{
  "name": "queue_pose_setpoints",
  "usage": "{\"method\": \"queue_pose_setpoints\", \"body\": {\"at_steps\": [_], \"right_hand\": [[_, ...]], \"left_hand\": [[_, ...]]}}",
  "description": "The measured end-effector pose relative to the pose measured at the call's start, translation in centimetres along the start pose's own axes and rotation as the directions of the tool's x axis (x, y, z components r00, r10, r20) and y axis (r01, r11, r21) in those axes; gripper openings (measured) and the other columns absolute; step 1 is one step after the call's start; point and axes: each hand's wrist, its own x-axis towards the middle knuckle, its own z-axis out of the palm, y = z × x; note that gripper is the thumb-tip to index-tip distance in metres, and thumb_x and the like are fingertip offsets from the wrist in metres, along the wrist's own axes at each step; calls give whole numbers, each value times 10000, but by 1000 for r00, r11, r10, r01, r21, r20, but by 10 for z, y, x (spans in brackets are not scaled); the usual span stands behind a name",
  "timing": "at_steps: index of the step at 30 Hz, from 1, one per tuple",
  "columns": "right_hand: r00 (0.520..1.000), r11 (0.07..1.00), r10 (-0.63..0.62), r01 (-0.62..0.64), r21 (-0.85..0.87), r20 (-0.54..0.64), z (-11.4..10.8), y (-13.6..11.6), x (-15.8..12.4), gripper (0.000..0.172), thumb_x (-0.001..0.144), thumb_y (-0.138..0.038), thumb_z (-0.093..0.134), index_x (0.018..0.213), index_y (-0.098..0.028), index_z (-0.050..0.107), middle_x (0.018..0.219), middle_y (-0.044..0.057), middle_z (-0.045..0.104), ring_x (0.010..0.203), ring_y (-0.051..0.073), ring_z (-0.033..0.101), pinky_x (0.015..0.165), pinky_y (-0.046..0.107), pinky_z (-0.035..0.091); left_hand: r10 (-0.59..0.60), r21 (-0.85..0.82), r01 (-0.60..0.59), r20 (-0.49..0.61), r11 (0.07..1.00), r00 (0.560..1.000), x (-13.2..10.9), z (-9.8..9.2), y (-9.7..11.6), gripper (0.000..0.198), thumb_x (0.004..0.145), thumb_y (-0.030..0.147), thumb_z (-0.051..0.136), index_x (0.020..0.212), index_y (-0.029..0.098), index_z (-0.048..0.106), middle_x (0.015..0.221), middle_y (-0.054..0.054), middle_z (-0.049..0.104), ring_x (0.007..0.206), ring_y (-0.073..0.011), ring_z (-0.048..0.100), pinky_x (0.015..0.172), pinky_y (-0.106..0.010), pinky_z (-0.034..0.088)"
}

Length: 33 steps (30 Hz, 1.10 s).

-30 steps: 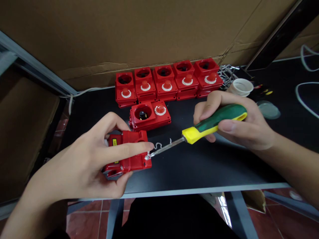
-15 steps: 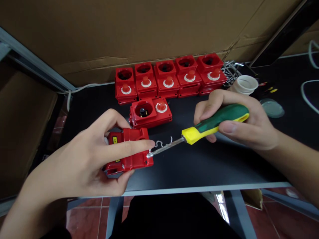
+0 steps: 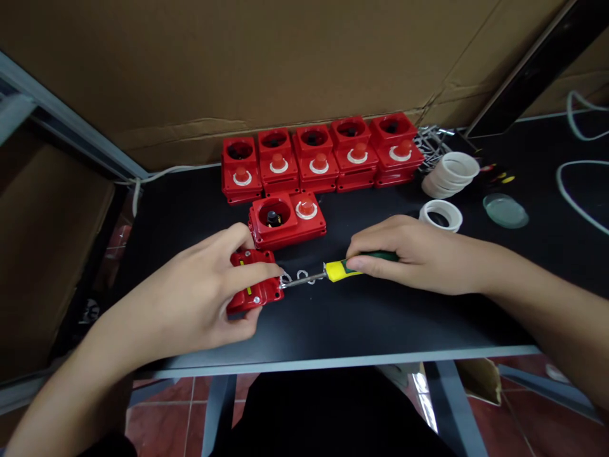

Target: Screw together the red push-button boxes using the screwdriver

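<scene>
Wall: brown cardboard sheet (image 3: 266,57) standing behind the table
Table: black top (image 3: 380,324) with a pale front edge, all the work sits on it
Row at back: five red boxes (image 3: 304,182) side by side against the cardboard, each with a round opening at the back and a red knob inside a white ring at the front
Left hand: left hand (image 3: 204,285) mostly closed, curled over the held box from the left, forefinger stretched across the top to its right end, thumb at the near side
Right hand: right hand (image 3: 409,257) closed around the screwdriver handle, back of hand up, thumb lying along the handle
Spare box: single red box (image 3: 304,236) between the row and the left hand, round opening on its left, red knob on its right
Held box: red box in hand (image 3: 264,292), near the table's front edge, yellow labels and a screw head showing, partly hidden by fingers
Tool: green and yellow screwdriver (image 3: 337,271), shaft pointing left, tip at the right end of the held box, exact contact too small to tell
Rings: stack of white rings (image 3: 438,185) beyond the right wrist, one loose white ring (image 3: 457,222) just in front
Disc: clear disc (image 3: 505,211), flat, right of the rings
Scraps: curled white scraps (image 3: 302,275) by the shaft
</scene>
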Motion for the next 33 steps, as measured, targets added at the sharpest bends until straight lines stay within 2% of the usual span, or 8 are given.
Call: {"method": "queue_pose_setpoints", "body": {"at_steps": [4, 6, 14, 20, 24, 26, 29, 33], "right_hand": [[999, 999, -12, 13, -29, 36, 7, 8, 2, 361, 1161, -489, 663, 1000, -201, 810, 930, 47, 787, 794, 194, 726, 746, 318, 483], [999, 999, -24, 25, -37, 31, 9, 15, 3, 313, 1133, -482, 705, 1025, -198, 781, 970, 51, 764, 823, 200, 720, 757, 320, 480], [994, 993, -106, 106, -57, -13, 11, 27, 7, 222, 1108, -410, 776, 1075, -215, 677, 1066, 66, 701, 902, 214, 680, 804, 325, 495], [985, 978, -162, 152, -146, -56, 19, 24, 3, 58, 1098, -244, 683, 1075, -222, 635, 1128, 69, 667, 806, 166, 646, 730, 295, 486], [999, 989, -49, 48, -138, -8, 23, 13, 1, 212, 1099, -404, 749, 1142, -200, 710, 1098, 81, 730, 847, 214, 708, 766, 335, 512], [1000, 992, -20, 21, -126, 14, 24, 7, 1, 276, 1153, -458, 678, 1140, -192, 751, 1049, 82, 743, 827, 224, 714, 759, 347, 504], [998, 991, -48, 53, -126, 39, 25, 3, 1, 316, 1208, -420, 584, 1089, -200, 778, 1020, 78, 725, 816, 223, 709, 751, 345, 500], [991, 981, -126, 131, -147, 43, 27, 11, 2, 209, 1183, -386, 651, 1154, -202, 747, 1114, 94, 730, 905, 239, 730, 811, 355, 536]], "left_hand": [[-12, 3, 12, 17, 1000, 1000, 5, 16, -5, 509, 947, 229, 786, 1454, 238, 748, 1321, -85, 722, 1104, -267, 783, 949, -377, 650], [-29, -22, 29, 28, 999, 999, 6, 20, -7, 527, 927, 253, 828, 1444, 219, 728, 1384, -94, 724, 1162, -280, 784, 992, -378, 644], [-39, -53, 40, 22, 998, 999, 9, 20, -7, 471, 927, 242, 835, 1388, 217, 744, 1303, -81, 695, 1113, -263, 749, 950, -372, 615], [-1, -4, 1, 81, 1000, 997, 6, 16, -5, 495, 973, 268, 814, 1460, 354, 799, 1218, -68, 637, 1025, -248, 710, 869, -363, 610], [-19, 64, 11, 120, 998, 993, 1, 13, 4, 387, 1021, 311, 761, 1402, 342, 824, 1201, -71, 625, 957, -232, 714, 804, -352, 602], [-34, 65, 26, 126, 998, 991, -1, 11, 7, 315, 1042, 290, 710, 1327, 332, 838, 1158, -58, 610, 876, -209, 685, 742, -337, 571], [-36, 38, 31, 131, 999, 991, -3, 9, 7, 254, 1020, 290, 730, 1245, 309, 845, 1149, -57, 606, 833, -199, 649, 697, -325, 543], [-68, 34, 63, 184, 997, 981, -3, 9, 3, 237, 985, 305, 804, 1216, 295, 851, 1174, -71, 619, 880, -216, 683, 769, -342, 593]]}}
